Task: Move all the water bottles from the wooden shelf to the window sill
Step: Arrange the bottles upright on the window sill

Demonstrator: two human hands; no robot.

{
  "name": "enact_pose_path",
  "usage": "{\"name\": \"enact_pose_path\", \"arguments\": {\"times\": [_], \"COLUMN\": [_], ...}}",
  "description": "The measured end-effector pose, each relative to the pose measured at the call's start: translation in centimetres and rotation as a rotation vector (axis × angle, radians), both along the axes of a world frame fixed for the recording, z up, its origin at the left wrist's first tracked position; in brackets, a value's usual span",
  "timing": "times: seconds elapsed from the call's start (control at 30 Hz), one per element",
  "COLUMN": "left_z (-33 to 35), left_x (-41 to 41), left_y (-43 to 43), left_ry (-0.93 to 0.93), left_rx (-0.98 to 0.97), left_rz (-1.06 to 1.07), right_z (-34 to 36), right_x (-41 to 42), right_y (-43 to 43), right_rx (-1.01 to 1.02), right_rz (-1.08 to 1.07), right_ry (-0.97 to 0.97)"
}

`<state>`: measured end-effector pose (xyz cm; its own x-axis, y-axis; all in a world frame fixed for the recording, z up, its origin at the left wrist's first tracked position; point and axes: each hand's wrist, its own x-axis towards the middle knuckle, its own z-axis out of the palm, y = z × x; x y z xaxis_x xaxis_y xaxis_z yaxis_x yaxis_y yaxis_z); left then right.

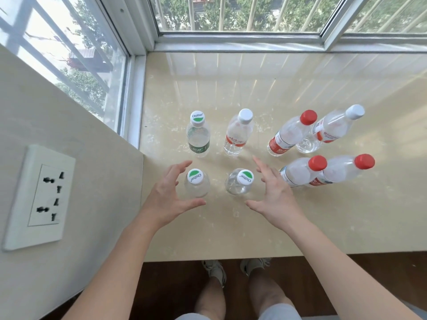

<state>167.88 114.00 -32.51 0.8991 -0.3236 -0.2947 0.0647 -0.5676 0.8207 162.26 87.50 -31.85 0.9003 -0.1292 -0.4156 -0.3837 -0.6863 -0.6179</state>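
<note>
Several water bottles stand upright on the beige window sill [300,222]. Nearest me are two green-capped bottles, one on the left [196,183] and one on the right [240,184]. My left hand [171,195] is spread beside the left one, fingers and thumb apart from it. My right hand [275,195] is spread beside the right one, not touching it. Behind them stand a green-label bottle [198,137] and a white-capped bottle [238,133]. Further right are red-capped bottles [291,135] [302,170] [346,169] and another white-capped one [335,129]. The wooden shelf is out of view.
Window frames [242,40] close the sill at the back and left. A wall with a power socket [41,195] stands on my left. The sill's front edge [231,257] is above my legs and shoes on a dark wooden floor [180,282].
</note>
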Motion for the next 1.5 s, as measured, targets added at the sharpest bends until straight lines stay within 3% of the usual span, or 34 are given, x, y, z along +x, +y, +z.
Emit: {"name": "enact_pose_path", "arguments": {"times": [0.13,0.3,0.6,0.9,1.27,1.5], "left_z": [1.6,1.7,1.3,1.2,0.7,0.8], "left_x": [1.0,4.6,13.0,15.4,14.4,14.0], "left_y": [2.3,3.8,-0.5,-2.4,-2.9,-3.0], "left_ry": [-0.006,-0.069,-0.183,-0.075,-0.108,-0.136], "left_rx": [0.286,0.486,0.215,0.068,0.021,0.042], "left_rz": [-0.150,-0.081,-0.036,-0.161,-0.111,-0.099], "right_z": [2.2,4.2,2.1,0.6,1.5,1.4], "right_x": [1.6,6.2,14.1,15.8,17.2,17.4], "right_y": [-1.4,-2.1,-1.2,-0.8,-1.8,-2.0], "right_rx": [-0.034,-0.069,-0.067,-0.052,-0.058,-0.041], "right_rz": [-0.056,-0.096,-0.021,-0.009,0.217,0.238], "right_ry": [-0.068,-0.180,-0.078,-0.053,0.013,0.009]}}
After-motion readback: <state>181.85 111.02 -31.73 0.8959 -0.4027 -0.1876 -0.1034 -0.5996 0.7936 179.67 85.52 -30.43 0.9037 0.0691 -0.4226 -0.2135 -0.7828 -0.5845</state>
